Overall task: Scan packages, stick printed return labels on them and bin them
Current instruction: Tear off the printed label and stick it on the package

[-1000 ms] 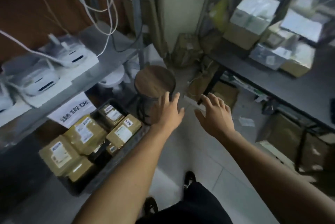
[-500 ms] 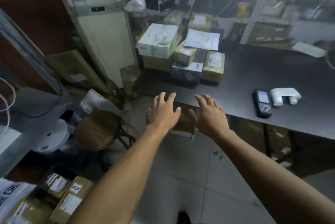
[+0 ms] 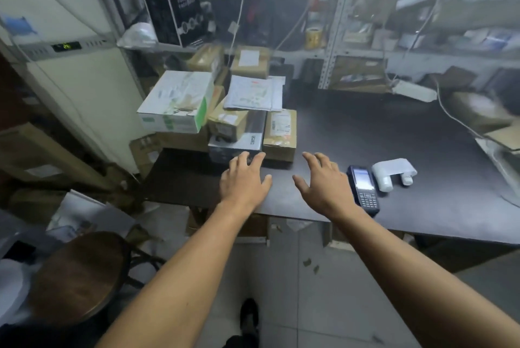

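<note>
Fingers (image 3: 254,160) of left hand (image 3: 243,183) spread and straight, holding nothing, tips just short of grey flat package (image 3: 239,145) at front of pile. Fingers of right hand (image 3: 320,183) likewise splayed, empty, hovering over black table (image 3: 394,139).

Left to right: wooden stool (image 3: 81,271) on floor; white-and-green box (image 3: 177,102) atop stack at table's left corner; white mailer (image 3: 254,93) lying on brown cartons; small brown labelled carton (image 3: 280,133) just beside grey package, between both hands and slightly beyond; handheld scanner (image 3: 363,190) flat on table, touching or just beside right wrist; white label printer (image 3: 392,174) near scanner, further right.

Judged early in this cycle: nothing picked, nothing scanned, no fresh label visibly peeled. Pile apparently unprocessed. Left to do: lift one package, take scanner, scan, stick label, bin. Cannot tell which package is meant; grey one and brown carton nearest fingertips.
</note>
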